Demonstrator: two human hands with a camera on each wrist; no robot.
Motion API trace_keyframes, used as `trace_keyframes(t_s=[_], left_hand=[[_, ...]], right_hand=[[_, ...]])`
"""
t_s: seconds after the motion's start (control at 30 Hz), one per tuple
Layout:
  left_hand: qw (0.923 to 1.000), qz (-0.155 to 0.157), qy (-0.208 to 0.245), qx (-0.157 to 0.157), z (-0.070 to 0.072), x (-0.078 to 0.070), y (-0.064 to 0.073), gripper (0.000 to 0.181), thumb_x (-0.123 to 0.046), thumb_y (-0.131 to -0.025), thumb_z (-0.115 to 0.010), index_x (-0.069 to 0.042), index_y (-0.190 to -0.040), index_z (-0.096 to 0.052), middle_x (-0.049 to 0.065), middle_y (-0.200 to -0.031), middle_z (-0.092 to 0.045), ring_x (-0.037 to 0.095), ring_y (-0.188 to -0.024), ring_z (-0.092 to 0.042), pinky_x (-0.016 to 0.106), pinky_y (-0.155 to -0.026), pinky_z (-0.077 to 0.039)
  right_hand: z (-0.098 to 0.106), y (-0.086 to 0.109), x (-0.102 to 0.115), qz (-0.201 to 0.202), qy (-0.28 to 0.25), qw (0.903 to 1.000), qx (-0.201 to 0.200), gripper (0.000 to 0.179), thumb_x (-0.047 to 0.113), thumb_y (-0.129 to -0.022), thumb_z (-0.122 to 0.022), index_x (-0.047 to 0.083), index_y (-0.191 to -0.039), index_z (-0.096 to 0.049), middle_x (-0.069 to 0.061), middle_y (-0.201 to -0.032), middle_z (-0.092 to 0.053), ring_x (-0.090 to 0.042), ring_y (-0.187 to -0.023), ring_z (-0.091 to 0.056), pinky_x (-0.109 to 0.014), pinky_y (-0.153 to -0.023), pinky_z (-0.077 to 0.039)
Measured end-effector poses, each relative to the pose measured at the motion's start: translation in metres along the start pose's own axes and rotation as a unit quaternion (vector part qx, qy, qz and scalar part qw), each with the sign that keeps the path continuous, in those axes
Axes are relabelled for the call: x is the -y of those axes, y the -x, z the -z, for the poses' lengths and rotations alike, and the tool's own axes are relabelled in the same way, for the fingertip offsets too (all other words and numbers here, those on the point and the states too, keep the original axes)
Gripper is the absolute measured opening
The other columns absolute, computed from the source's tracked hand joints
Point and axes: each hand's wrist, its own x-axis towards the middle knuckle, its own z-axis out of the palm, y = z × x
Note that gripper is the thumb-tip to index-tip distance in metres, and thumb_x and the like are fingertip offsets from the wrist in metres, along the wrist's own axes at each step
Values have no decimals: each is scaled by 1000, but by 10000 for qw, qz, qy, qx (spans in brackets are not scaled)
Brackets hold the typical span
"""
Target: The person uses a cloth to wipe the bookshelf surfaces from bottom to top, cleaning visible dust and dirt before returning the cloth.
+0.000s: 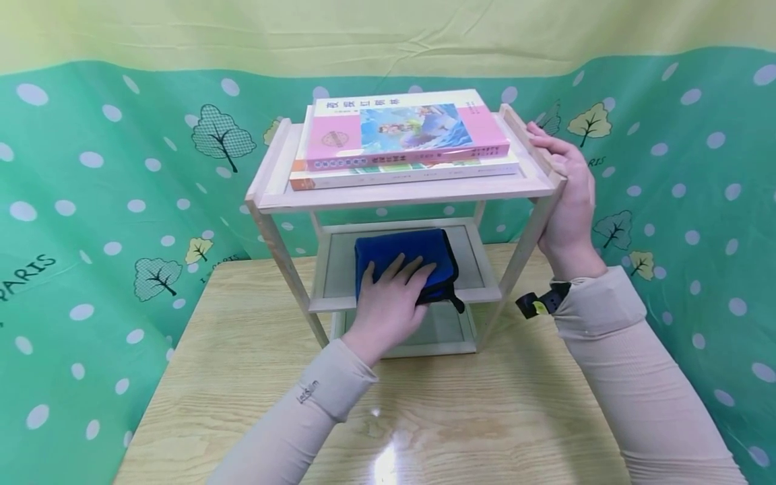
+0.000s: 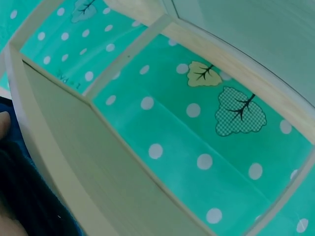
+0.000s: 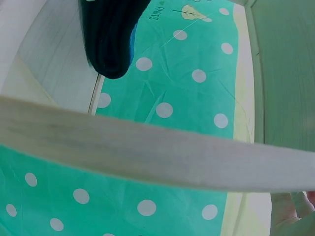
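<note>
A folded blue towel (image 1: 400, 249) with black edging and a small black loop is at the middle tier of a wooden shelf rack (image 1: 400, 193). My left hand (image 1: 391, 300) holds its front part, fingers spread over the top and the thumb lower at the front. Dark folds of the towel (image 3: 110, 39) show in the right wrist view; whether its underside touches the shelf board I cannot tell. At the rack's upper right side, my right hand (image 1: 566, 192) grips the side rail, with its fingers over the outer edge. Only bits of either hand appear in the wrist views.
Stacked books (image 1: 406, 135) lie on the rack's top tier, a pink-and-white one uppermost. The rack stands on a wood-grain table (image 1: 254, 377). Behind and beside it hangs a green dotted curtain (image 1: 121, 168). A black strap with a device (image 1: 536, 304) is on the right wrist.
</note>
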Motion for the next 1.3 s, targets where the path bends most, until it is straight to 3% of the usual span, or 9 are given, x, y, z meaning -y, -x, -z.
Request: trace_keyframes(t_s=[0.87,1.3], left_hand=[[9988,397,-84,-260,6,28,14,52,-33,-91,-64,-25,-142,-54,-1,-144,-57,28,-137,-50,67,-107,-36],[9980,208,-361,-485,3,29,23,53,-32,-90,-67,-25,-141,-54,1,-144,-57,29,-136,-51,69,-104,-38]], right_hand=[[0,0,0,-68,-266,9996,-44,38,16,-98,-34,4,-111,-68,-7,-146,-54,-21,-140,-44,-38,-115,-36],[0,1,2,-88,-32,10000,-16,37,18,-99,-36,7,-113,-69,-3,-144,-56,-22,-138,-47,-34,-105,-44]])
